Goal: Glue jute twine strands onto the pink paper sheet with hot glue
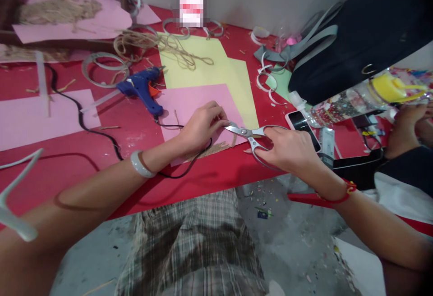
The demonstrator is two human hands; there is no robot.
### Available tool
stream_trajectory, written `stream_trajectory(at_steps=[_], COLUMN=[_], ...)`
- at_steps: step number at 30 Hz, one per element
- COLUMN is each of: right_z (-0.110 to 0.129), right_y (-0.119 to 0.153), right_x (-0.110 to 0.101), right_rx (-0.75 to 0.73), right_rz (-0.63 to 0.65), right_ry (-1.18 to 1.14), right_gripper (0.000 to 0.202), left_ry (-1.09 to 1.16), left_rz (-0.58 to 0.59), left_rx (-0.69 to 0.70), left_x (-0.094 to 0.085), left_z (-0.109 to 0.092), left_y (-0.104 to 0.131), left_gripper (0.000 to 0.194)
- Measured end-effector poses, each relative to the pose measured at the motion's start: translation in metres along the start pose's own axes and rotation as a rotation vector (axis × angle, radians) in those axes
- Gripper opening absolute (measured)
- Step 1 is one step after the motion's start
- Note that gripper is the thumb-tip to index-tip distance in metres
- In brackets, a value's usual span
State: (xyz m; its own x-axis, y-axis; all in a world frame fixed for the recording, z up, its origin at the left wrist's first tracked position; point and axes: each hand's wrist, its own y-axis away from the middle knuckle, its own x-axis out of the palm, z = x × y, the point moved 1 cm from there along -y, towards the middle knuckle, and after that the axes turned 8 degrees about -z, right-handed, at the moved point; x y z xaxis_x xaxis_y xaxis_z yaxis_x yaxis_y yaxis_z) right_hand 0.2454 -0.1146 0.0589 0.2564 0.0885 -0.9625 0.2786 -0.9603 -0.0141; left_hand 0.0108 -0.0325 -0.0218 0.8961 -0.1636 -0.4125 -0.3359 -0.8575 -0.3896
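Head camera view showed a person's two bare hands over a red bench (230, 163). Right hand (291, 147) was holding a pair of silver scissors (248, 132), with its thumb and fingers at the loops. The scissors' handles stood apart, and the blades pointed at the left hand (203, 122). That left hand had its thumb and fingers close together right by the tip of the scissors, but I could not tell if it was pinching something small. Under the left hand lay a sheet of pink paper (203, 95), with flat bits of brown string (219, 146) along its near edge. A thin black cord (171, 126) ran from the blue glue gun (140, 86) and passed by the left hand. The glue gun lay on its side, just left of the pink paper. Behind it, yellow paper (199, 75) was partly under the pink sheet, and a loose pile of string (135, 43) lay partly on the yellow. Near the right hand was a phone (297, 122), with a clear bottle (352, 102) that had a yellow lid lying beside it. Behind the bottle was a big dark bag (355, 39).
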Motion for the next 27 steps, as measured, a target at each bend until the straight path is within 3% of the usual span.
stream_trajectory(at_steps=[9,27], right_z=[-0.002,0.007], right_y=[0.002,-0.002], right_x=[0.006,0.004], right_rx=[-0.023,0.061], right_rz=[-0.022,0.096], right_ry=[0.035,0.118], right_gripper=[0.041,0.056], left_ry=[0.006,0.025], left_rz=[0.001,-0.017], left_rx=[0.002,0.036], left_x=[0.0,-0.001], left_z=[0.0,-0.001], left_y=[0.0,0.0], left_gripper=[0.011,0.008])
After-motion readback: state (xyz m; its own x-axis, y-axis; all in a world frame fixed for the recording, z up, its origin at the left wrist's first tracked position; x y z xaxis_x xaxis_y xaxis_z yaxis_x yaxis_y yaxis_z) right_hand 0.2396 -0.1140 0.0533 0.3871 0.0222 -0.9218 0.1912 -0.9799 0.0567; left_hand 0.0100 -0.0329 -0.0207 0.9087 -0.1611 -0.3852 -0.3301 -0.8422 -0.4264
